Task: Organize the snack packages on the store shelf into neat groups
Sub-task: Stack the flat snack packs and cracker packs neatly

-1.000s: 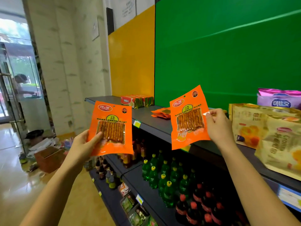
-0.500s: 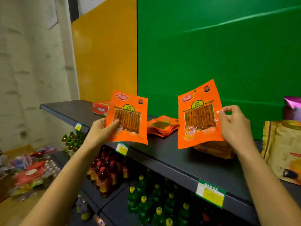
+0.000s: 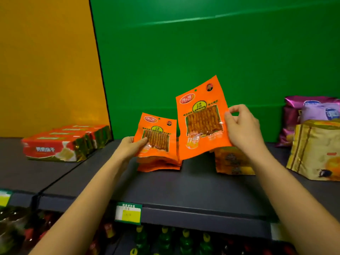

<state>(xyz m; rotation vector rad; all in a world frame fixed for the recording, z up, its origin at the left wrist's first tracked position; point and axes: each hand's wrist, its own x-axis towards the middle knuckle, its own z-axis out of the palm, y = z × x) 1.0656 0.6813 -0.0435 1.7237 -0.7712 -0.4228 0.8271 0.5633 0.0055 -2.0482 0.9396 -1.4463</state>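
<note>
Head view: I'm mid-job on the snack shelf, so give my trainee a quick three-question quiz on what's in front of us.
1. True or false: each hand holds an orange snack packet.
2. Where is the packet in the left hand in relation to the orange stack on the shelf? A) right above it B) over the red boxes C) beside the purple bags
3. Fill in: the right hand grips the larger-looking packet by its ____ edge.

Key
1. True: the left hand holds the lower packet and the right hand the raised one.
2. A
3. right
</note>
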